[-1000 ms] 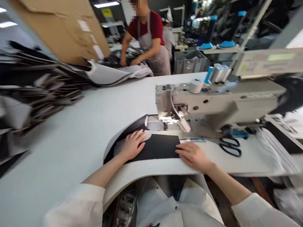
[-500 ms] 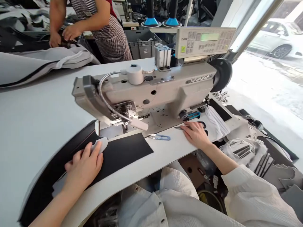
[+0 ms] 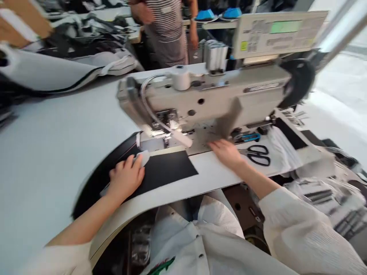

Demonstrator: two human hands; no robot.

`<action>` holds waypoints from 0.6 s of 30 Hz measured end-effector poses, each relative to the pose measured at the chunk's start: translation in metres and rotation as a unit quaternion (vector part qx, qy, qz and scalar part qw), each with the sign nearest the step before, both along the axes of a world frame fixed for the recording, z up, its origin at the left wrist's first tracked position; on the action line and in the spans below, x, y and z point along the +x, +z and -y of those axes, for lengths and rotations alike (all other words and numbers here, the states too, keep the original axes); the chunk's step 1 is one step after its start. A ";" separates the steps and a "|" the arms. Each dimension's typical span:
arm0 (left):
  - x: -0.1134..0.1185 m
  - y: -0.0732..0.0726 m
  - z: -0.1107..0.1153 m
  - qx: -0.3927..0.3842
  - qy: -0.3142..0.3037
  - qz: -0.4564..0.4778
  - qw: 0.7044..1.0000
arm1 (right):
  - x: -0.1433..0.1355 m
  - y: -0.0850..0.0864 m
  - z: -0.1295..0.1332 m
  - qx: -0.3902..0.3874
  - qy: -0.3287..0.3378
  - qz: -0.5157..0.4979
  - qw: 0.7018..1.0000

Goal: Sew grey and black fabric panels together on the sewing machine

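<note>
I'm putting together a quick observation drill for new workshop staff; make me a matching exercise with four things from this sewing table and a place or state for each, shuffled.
Things
1. Left hand
2. Black-handled scissors
3. Control panel
4. Blue-topped cones

Places and states
A. Above the sewing machine, its screen lit green
B. In the background, beside the panel's left end
C. Over the dark material, fingers at a small grey piece
D. Right of the right hand, beside white cloth

Right pairs: 1-C, 2-D, 3-A, 4-B

Open tabletop (image 3: pixel 57 152) lies left; the sewing machine (image 3: pixel 218 91) blocks straight ahead.
</note>
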State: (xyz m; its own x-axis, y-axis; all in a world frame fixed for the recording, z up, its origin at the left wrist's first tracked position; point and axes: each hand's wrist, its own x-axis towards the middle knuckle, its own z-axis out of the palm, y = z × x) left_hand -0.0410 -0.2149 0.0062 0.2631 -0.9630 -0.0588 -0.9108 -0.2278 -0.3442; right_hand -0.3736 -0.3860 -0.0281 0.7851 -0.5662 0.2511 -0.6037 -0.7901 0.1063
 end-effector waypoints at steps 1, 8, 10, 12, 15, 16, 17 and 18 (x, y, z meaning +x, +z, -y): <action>-0.003 0.003 0.000 0.014 0.005 0.002 1.000 | -0.001 0.001 -0.003 -0.030 -0.016 0.030 0.999; -0.001 0.023 0.009 0.083 -0.001 -0.028 0.996 | 0.059 0.013 -0.060 -0.014 0.138 0.181 0.974; -0.002 0.025 0.011 0.091 -0.010 -0.037 0.995 | 0.076 0.009 -0.056 -0.029 0.070 0.186 0.980; -0.003 0.026 0.012 0.096 -0.025 -0.050 0.994 | 0.086 0.002 -0.040 -0.047 -0.010 0.195 0.980; -0.005 0.025 0.016 0.102 -0.049 -0.066 0.991 | 0.093 -0.005 -0.010 -0.054 -0.058 0.205 0.976; -0.005 0.025 0.018 0.104 -0.053 -0.069 0.991 | 0.095 -0.006 -0.002 -0.050 -0.061 0.199 0.977; -0.004 0.025 0.020 0.104 -0.055 -0.071 0.990 | 0.098 -0.006 0.005 -0.043 -0.062 0.187 0.979; -0.002 0.025 0.022 0.105 -0.055 -0.075 0.990 | 0.102 -0.006 0.010 -0.033 -0.065 0.174 0.982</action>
